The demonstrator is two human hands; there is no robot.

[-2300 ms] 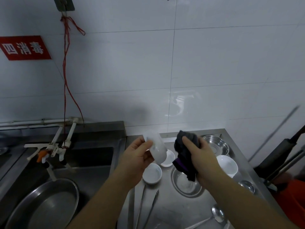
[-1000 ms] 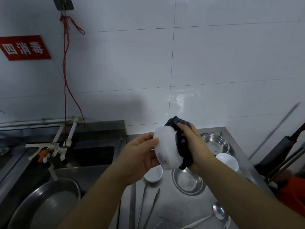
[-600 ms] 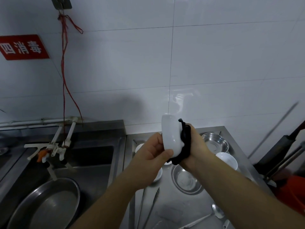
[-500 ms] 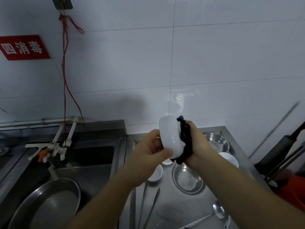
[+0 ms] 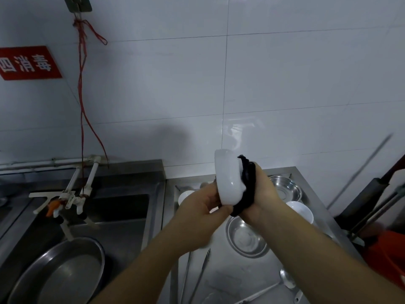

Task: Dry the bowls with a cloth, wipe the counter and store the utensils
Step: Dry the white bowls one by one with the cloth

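Left hand (image 5: 202, 205) grips white bowl (image 5: 229, 177) on its edge. Right hand (image 5: 262, 194) presses dark cloth (image 5: 247, 189) into bowl. Metal bowl (image 5: 246, 238) on tabletop (image 5: 230, 279) below hands.

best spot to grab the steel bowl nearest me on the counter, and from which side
Probably the steel bowl by its thin flared rim on the near edge, coming from above: it sits upright and open, so a thumb inside and fingers under the lip can pinch it. The tongs lie to its left, so avoid that side.
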